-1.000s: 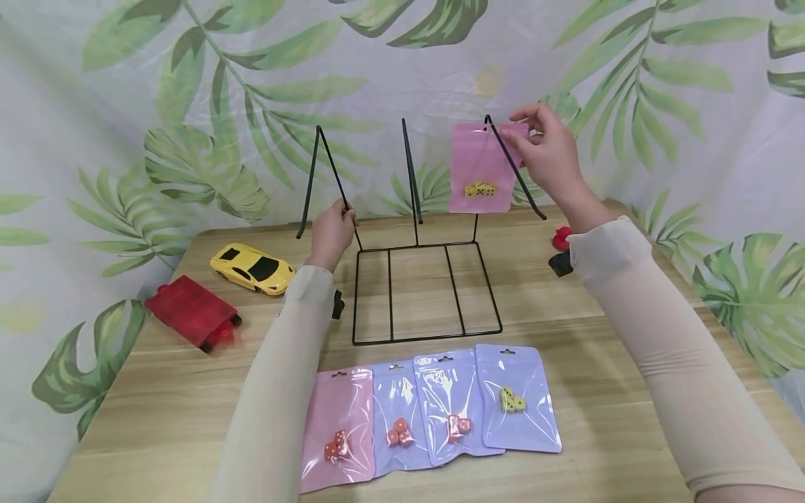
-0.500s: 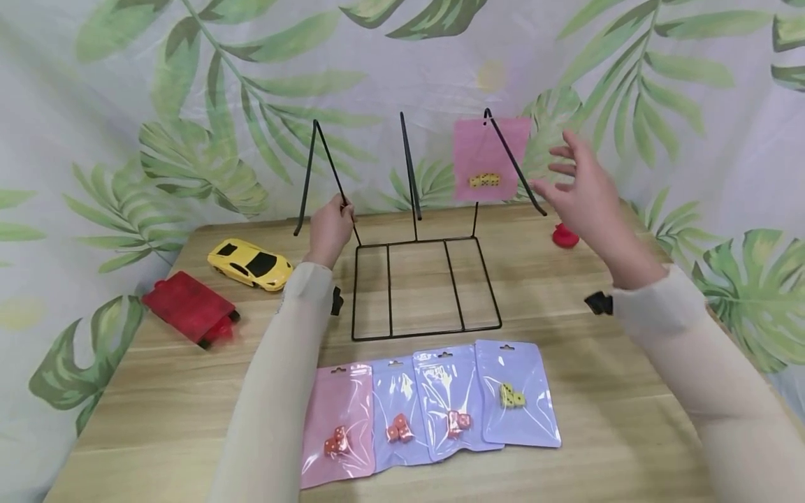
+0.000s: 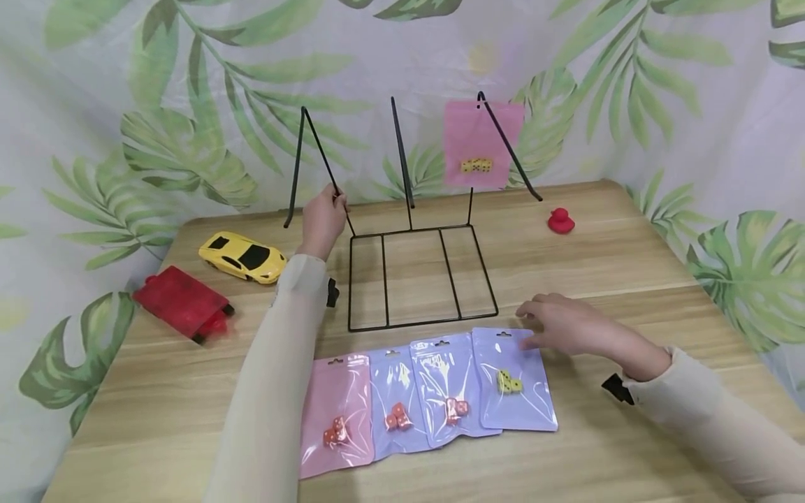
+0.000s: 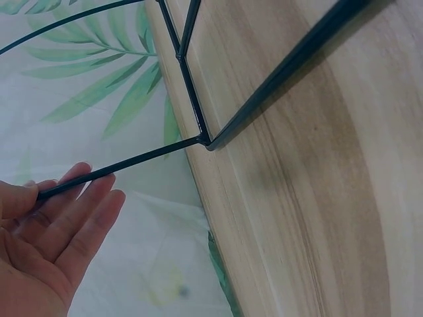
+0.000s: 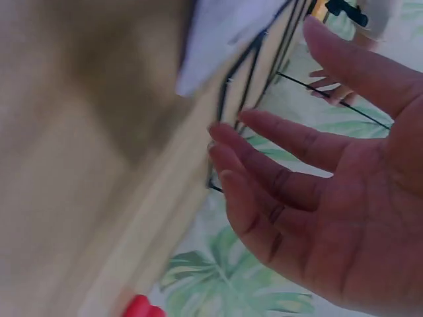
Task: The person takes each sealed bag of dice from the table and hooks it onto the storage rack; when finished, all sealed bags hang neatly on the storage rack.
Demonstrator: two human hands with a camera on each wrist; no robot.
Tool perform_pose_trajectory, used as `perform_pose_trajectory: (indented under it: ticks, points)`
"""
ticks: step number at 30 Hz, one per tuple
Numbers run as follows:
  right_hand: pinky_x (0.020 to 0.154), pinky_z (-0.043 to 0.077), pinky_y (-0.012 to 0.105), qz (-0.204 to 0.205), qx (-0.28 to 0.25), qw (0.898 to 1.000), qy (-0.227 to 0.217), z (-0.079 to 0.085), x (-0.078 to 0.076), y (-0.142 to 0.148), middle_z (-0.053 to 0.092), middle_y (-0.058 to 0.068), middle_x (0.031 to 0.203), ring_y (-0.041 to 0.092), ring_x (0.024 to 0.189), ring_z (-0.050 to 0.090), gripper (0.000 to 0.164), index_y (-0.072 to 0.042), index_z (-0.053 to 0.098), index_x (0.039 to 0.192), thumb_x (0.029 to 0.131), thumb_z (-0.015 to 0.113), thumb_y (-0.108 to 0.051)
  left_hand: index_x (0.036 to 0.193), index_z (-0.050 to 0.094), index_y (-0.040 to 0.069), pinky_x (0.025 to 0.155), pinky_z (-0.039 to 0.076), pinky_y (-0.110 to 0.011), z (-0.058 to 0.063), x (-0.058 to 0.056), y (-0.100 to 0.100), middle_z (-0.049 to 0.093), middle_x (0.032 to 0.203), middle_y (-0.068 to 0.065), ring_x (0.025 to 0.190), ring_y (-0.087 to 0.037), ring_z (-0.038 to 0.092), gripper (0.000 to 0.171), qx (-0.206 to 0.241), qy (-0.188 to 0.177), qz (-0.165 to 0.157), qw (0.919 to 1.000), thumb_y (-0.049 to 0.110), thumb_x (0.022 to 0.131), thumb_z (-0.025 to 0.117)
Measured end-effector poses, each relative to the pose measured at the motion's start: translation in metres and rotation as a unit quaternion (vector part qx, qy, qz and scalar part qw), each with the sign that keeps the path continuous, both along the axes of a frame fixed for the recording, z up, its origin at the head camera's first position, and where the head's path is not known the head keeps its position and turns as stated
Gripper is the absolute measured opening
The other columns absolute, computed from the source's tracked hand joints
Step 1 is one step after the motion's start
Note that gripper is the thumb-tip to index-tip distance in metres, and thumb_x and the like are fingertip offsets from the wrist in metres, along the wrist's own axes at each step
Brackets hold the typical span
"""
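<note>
My left hand (image 3: pixel 323 220) pinches the left rear upright of a black wire display rack (image 3: pixel 423 323); the left wrist view shows thumb and fingers on the wire (image 4: pixel 132 162). A pink zip bag (image 3: pixel 459 136) with yellow dice hangs on the rack's right hook. My right hand (image 3: pixel 569 325) hovers over the upper right of a lavender bag (image 3: pixel 525 412) with yellow dice, fingers loosely bent and holding nothing in the right wrist view. Beside it lie a lavender bag (image 3: pixel 434 370) and a bluer bag (image 3: pixel 391 377), both with red dice, and a pink bag (image 3: pixel 339 391) with red dice.
On the wooden table (image 3: pixel 597 447), a yellow toy car (image 3: pixel 244 257) and a red toy cart (image 3: pixel 182 302) stand left of the rack. A red rubber duck (image 3: pixel 561 221) sits at the back right. Leaf-patterned cloth (image 3: pixel 207 42) hangs behind.
My right hand has let go of the pink bag, which now hangs on the right hook, and has come down and forward to the lavender bag. The left hand keeps its grip on the rack.
</note>
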State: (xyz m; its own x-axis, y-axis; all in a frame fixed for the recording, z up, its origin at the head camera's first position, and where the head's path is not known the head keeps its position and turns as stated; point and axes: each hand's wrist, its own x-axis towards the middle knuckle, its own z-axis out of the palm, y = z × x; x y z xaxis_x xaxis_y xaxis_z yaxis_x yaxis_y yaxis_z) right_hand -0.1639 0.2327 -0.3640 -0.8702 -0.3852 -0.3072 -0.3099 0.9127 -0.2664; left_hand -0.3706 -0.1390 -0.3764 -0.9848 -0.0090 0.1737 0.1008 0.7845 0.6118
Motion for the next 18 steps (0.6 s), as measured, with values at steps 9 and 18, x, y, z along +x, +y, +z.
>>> perform_pose_trajectory:
  ticks: [9, 18]
  points:
    - [0.066, 0.041, 0.028, -0.021, -0.022, 0.999, -0.031, -0.026, -0.004, 0.003, 0.058, -0.002, 0.081, 0.014, 0.075, 0.051, 0.031, -0.009, 0.065, 0.098, 0.081, 0.082, -0.029, 0.113, 0.058, 0.005, 0.073, 0.045, -0.039, 0.000, -0.001, 0.000, 0.070, 0.104, -0.012, 0.085, -0.031, 0.060, 0.029, 0.003, -0.003, 0.003, 1.0000, 0.025, 0.109, 0.037]
    - [0.064, 0.040, 0.029, -0.039, -0.055, 0.997, -0.036, -0.029, -0.007, 0.012, 0.059, -0.002, 0.080, 0.015, 0.072, 0.051, 0.014, -0.014, 0.062, 0.091, 0.087, 0.074, -0.020, 0.114, 0.059, 0.005, 0.072, 0.045, -0.038, -0.001, -0.002, 0.000, 0.070, 0.104, -0.012, 0.084, -0.030, 0.060, 0.030, 0.007, -0.010, 0.005, 0.9999, 0.025, 0.109, 0.038]
